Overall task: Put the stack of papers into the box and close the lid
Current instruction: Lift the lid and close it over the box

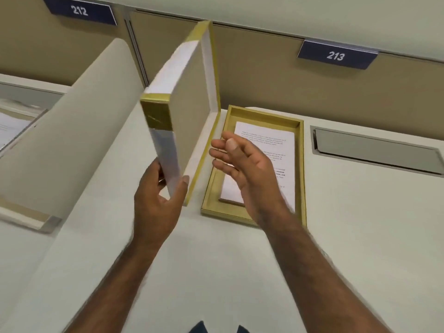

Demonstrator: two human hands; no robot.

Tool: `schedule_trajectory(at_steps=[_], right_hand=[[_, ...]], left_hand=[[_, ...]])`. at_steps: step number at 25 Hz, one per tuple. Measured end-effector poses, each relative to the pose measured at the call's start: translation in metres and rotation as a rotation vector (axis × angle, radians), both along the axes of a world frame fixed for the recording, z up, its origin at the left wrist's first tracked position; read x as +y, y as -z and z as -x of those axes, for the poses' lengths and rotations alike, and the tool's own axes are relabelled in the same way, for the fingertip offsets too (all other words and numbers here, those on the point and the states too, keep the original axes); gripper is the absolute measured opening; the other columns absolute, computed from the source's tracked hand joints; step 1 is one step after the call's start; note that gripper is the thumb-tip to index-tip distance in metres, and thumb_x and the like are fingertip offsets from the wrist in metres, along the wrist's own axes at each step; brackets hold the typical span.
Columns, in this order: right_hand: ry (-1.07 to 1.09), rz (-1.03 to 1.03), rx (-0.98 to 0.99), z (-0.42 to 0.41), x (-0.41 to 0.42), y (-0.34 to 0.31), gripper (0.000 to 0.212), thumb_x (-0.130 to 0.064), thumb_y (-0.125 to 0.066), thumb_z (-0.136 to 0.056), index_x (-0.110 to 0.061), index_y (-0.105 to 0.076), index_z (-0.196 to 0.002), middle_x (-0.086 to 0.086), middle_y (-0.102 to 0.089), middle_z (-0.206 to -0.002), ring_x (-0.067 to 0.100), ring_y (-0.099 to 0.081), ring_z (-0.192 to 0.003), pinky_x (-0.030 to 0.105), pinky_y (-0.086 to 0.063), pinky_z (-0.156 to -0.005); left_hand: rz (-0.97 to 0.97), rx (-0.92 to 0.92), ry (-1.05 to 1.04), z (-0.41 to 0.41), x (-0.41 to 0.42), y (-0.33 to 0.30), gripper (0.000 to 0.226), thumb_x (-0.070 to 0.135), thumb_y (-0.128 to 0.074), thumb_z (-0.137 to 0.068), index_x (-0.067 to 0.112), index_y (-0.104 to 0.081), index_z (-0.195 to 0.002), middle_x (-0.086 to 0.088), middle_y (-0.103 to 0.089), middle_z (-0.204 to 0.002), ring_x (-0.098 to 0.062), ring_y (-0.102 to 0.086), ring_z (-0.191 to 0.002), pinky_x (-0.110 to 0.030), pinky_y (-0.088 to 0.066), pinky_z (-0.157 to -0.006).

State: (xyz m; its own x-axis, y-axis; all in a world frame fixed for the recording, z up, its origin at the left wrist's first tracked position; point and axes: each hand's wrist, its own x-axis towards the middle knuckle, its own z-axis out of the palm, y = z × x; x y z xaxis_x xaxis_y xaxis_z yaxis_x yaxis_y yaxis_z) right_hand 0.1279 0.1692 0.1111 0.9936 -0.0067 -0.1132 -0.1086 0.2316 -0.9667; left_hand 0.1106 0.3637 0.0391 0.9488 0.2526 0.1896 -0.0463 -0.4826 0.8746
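A shallow gold box (301,164) lies open on the white desk. The stack of printed papers (266,138) rests flat inside it. The hinged lid (189,111), white with gold corners, stands nearly upright along the box's left side. My left hand (158,195) grips the lid's near bottom edge, thumb on the inner face and fingers behind. My right hand (242,169) hovers over the near part of the papers, fingers spread and holding nothing, and it hides part of the sheet.
A cream divider panel (72,140) slants up on the left, with another desk and papers (9,126) beyond it. A metal cable slot (374,152) is set in the desk (360,236) to the right. Signs 212 (79,10) and 213 (336,55) hang on the back partition.
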Motion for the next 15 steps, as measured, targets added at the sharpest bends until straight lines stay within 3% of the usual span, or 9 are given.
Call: schedule_trajectory(at_steps=[3,5,7,9,12,13,15], right_hand=[[0.083,-0.093,0.005,-0.009,-0.037,-0.016,0.062,-0.042,-0.062,-0.104,-0.011,-0.055,-0.157,0.012,-0.076,-0.141,0.029,-0.075,-0.13,0.048,-0.062,-0.108],[0.147,-0.18,0.033,-0.012,-0.06,-0.018,0.061,-0.045,-0.06,-0.106,-0.011,-0.055,-0.157,0.014,-0.076,-0.142,0.035,-0.074,-0.13,0.048,-0.065,-0.102],[0.227,-0.261,0.087,-0.01,-0.083,-0.015,0.056,-0.048,-0.058,-0.11,-0.014,-0.06,-0.154,0.013,-0.078,-0.14,0.035,-0.075,-0.13,0.047,-0.066,-0.098],[0.311,-0.286,0.15,-0.005,-0.105,-0.003,0.05,-0.043,-0.062,-0.11,-0.012,-0.066,-0.15,0.014,-0.078,-0.14,0.035,-0.074,-0.131,0.051,-0.063,-0.105],[0.414,-0.241,0.258,0.003,-0.137,0.025,0.041,-0.018,-0.066,-0.108,0.005,-0.066,-0.141,0.026,-0.071,-0.145,0.044,-0.067,-0.137,0.056,-0.055,-0.111],[0.43,-0.232,0.288,0.006,-0.145,0.034,0.034,-0.013,-0.064,-0.107,0.009,-0.066,-0.133,0.029,-0.07,-0.144,0.047,-0.068,-0.135,0.054,-0.059,-0.105],[0.423,-0.211,0.326,0.013,-0.159,0.048,0.014,-0.009,-0.061,-0.105,-0.001,-0.067,-0.115,0.028,-0.073,-0.131,0.043,-0.073,-0.119,0.043,-0.063,-0.085]], left_hand=[[-0.195,-0.113,0.215,-0.006,-0.017,-0.002,0.053,0.031,-0.076,-0.096,0.019,-0.055,-0.143,0.001,-0.065,-0.133,-0.011,-0.062,-0.116,-0.019,-0.053,-0.096],[-0.311,-0.176,0.332,-0.01,-0.027,0.0,0.055,0.018,-0.074,-0.097,0.015,-0.053,-0.148,-0.004,-0.063,-0.138,-0.019,-0.06,-0.123,-0.031,-0.054,-0.103],[-0.409,-0.194,0.407,-0.015,-0.041,0.002,0.057,0.014,-0.071,-0.097,0.016,-0.053,-0.151,-0.006,-0.06,-0.142,-0.025,-0.058,-0.129,-0.043,-0.052,-0.108],[-0.486,-0.203,0.468,-0.019,-0.056,0.005,0.06,0.015,-0.071,-0.096,0.018,-0.053,-0.153,-0.007,-0.057,-0.146,-0.028,-0.055,-0.134,-0.047,-0.046,-0.113],[-0.559,-0.188,0.474,-0.02,-0.072,0.014,0.061,0.029,-0.075,-0.094,0.023,-0.055,-0.151,-0.006,-0.056,-0.15,-0.027,-0.051,-0.14,-0.054,-0.035,-0.121],[-0.588,-0.142,0.428,-0.021,-0.073,0.019,0.064,0.042,-0.077,-0.092,0.024,-0.056,-0.15,-0.006,-0.056,-0.152,-0.027,-0.05,-0.142,-0.057,-0.031,-0.123],[-0.566,0.048,0.315,-0.022,-0.071,0.03,0.086,0.068,-0.078,-0.079,0.026,-0.052,-0.151,-0.006,-0.051,-0.157,-0.026,-0.045,-0.146,-0.058,-0.03,-0.123]])
